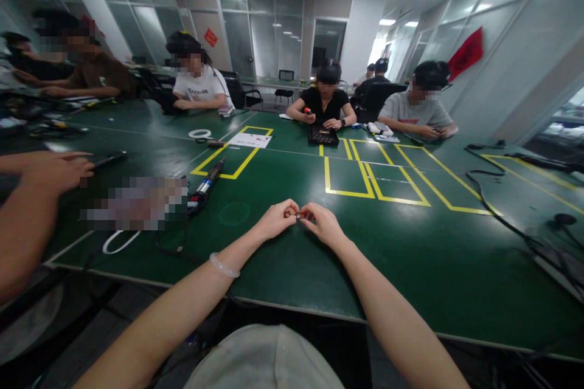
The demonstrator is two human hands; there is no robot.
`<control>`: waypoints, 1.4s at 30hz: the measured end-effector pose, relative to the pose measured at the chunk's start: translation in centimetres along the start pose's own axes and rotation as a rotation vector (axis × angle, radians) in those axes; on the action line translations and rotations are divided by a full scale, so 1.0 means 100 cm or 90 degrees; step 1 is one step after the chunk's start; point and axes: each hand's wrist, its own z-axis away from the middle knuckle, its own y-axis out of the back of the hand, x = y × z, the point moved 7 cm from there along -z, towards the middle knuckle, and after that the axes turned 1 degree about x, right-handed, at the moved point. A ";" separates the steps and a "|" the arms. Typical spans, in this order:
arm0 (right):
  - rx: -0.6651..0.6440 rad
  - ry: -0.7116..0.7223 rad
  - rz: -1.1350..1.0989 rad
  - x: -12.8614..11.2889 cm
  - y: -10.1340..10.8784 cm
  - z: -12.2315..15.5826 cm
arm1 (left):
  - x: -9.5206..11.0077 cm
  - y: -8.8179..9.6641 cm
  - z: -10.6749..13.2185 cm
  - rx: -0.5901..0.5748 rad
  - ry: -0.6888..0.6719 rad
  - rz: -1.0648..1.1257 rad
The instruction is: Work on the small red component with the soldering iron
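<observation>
Just above the green table [283, 279], my left hand [279, 219] and my right hand [322, 223] meet fingertip to fingertip. Between them is a tiny red and silvery piece [299, 216], too small for me to name its kind. The fingers of both hands are closed in a pinch on it, the left from one side and the right from the other. Fingertips cover much of the piece. A pale bangle [224, 266] circles my left wrist.
Left of my hands lie a pen-like tool [207, 182] with a cable and a blurred-out item [137, 203]. Yellow tape outlines [351, 194] mark the table. A neighbour's hand [68, 167] rests at left. Opposite, a person works over a black tray [323, 135]. Black cables [483, 194] run at right.
</observation>
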 end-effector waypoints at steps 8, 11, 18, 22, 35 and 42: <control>0.010 -0.028 -0.025 0.003 0.003 0.000 | 0.018 0.008 0.007 -0.033 -0.001 -0.073; 0.013 -0.044 -0.045 0.006 0.004 -0.001 | 0.024 0.039 0.018 0.024 0.008 -0.268; 0.023 -0.065 -0.061 0.009 0.006 0.001 | 0.000 0.157 0.085 0.175 0.199 -0.732; 0.018 -0.073 -0.067 0.011 0.004 0.002 | -0.015 0.201 0.119 0.185 0.344 -0.845; 0.021 -0.080 -0.083 0.017 -0.001 0.002 | -0.059 0.178 0.094 0.015 0.344 -0.800; 0.027 -0.100 -0.111 0.018 0.001 0.001 | -0.028 0.116 0.049 0.037 0.225 -0.815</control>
